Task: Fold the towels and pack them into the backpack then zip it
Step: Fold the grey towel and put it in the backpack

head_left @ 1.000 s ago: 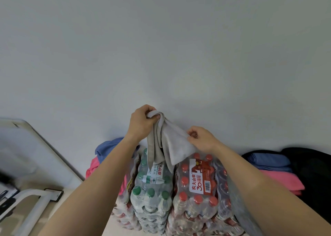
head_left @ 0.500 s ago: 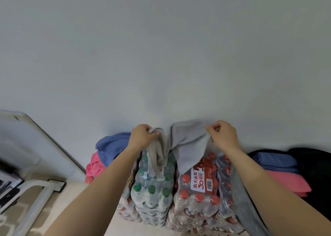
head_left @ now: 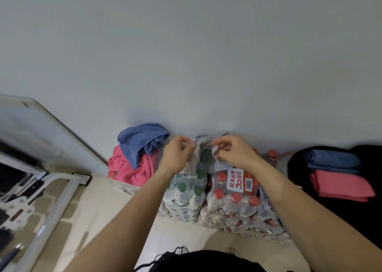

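Above stacked packs of bottled water, against a plain pale wall, the left hand [head_left: 178, 155] pinches one edge of a grey towel [head_left: 198, 155] between thumb and fingers, while the right hand [head_left: 233, 153] is closed on the cloth's other edge just beside it; the two hands are close together, the towel bunched and hanging between them, its lower part draped down onto the green-capped bottle pack [head_left: 186, 191]; how many layers the cloth has cannot be told through the blur; to the right of that pack, touching it, stands the red-capped bottle pack [head_left: 233, 197] with a red and white label, directly under the right wrist; left of the left hand, an unfolded blue towel [head_left: 140, 141] lies heaped over a crumpled pink towel [head_left: 132, 168], both pressed against the wall and resting on further wrapped bottles; well to the right, a folded blue towel [head_left: 330, 161] sits just behind a folded pink towel [head_left: 341, 186], both lying on the black backpack [head_left: 297, 168], whose dark fabric runs on to the frame's right edge; the wall above the hands is bare; in front of the packs lies an open strip of pale floor [head_left: 107, 205], bounded at left by a white metal frame [head_left: 55, 195] and, at the bottom edge, by the person's dark clothing.
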`<control>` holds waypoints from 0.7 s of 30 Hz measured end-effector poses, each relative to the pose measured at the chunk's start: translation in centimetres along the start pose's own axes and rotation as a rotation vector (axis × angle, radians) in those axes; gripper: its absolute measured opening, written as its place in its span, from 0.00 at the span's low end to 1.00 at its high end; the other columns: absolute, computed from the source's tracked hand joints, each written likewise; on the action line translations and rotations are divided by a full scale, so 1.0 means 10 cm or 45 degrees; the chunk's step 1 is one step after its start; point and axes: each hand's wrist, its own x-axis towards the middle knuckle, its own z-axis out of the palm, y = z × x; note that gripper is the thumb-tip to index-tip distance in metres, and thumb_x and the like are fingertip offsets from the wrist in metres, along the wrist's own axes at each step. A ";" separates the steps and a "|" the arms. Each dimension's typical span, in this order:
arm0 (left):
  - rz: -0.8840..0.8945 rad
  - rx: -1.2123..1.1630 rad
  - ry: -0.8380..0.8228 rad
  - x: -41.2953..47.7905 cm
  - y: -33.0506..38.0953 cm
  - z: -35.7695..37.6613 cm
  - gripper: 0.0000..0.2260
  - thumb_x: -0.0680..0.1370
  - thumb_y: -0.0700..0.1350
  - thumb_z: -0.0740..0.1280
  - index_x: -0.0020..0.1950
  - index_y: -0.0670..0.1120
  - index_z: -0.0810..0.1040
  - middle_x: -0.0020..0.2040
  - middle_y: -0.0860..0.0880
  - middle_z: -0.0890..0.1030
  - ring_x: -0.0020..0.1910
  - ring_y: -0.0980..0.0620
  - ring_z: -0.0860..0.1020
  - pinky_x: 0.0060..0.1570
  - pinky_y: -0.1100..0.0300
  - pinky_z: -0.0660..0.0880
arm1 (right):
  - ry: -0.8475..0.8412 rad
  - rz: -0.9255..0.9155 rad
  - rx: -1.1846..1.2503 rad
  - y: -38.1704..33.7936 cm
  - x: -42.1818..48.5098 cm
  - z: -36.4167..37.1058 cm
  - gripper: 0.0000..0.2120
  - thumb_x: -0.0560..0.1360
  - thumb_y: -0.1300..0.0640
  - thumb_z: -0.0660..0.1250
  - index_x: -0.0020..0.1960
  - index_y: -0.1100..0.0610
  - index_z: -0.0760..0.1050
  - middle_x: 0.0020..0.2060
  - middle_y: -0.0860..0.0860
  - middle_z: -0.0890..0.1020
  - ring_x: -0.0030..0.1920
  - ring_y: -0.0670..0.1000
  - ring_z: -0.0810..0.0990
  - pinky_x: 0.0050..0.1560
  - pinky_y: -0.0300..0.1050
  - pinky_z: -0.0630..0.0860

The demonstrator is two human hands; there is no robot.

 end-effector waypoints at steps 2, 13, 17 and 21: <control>0.025 -0.068 0.017 -0.04 -0.01 -0.01 0.03 0.77 0.47 0.71 0.44 0.50 0.80 0.35 0.52 0.82 0.32 0.53 0.80 0.39 0.50 0.81 | -0.033 -0.038 -0.046 -0.03 0.01 0.01 0.14 0.75 0.66 0.68 0.56 0.53 0.82 0.45 0.48 0.84 0.43 0.38 0.83 0.41 0.26 0.75; -0.138 -0.575 0.066 -0.23 0.08 0.12 0.05 0.77 0.35 0.70 0.51 0.41 0.82 0.37 0.46 0.83 0.37 0.54 0.81 0.44 0.60 0.81 | 0.050 -0.258 -0.366 -0.12 0.10 0.04 0.03 0.75 0.51 0.71 0.48 0.45 0.83 0.49 0.44 0.76 0.48 0.42 0.75 0.51 0.36 0.71; -0.168 -0.641 0.139 -0.28 0.13 0.19 0.05 0.74 0.37 0.74 0.48 0.40 0.83 0.37 0.43 0.84 0.35 0.53 0.80 0.37 0.60 0.79 | 0.096 -0.280 -0.261 -0.16 0.05 0.05 0.04 0.75 0.54 0.72 0.48 0.48 0.84 0.44 0.40 0.82 0.45 0.40 0.78 0.47 0.32 0.72; -0.190 -0.696 0.189 -0.32 0.17 0.27 0.04 0.75 0.38 0.73 0.49 0.41 0.84 0.40 0.42 0.85 0.37 0.52 0.82 0.39 0.59 0.80 | 0.125 -0.189 0.008 -0.14 0.03 0.12 0.02 0.72 0.57 0.76 0.45 0.52 0.84 0.38 0.45 0.85 0.40 0.40 0.81 0.42 0.30 0.75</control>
